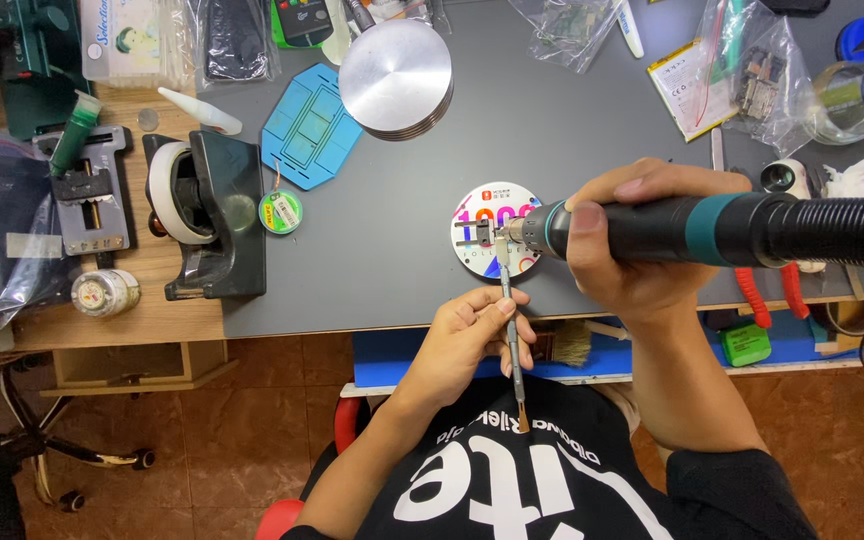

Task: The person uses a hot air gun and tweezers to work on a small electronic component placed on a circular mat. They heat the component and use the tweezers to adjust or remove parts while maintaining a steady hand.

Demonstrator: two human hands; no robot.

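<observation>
Head view: we heat a small part on the round disc (484,243).
Our right hand (624,250) grips the hot-air handpiece (652,229); our left hand (467,335) pinches the tweezers (510,310). We should keep both steady at the nozzle tip.

Clear plastic bags (742,70) top right; white box (122,40) top left.
</observation>
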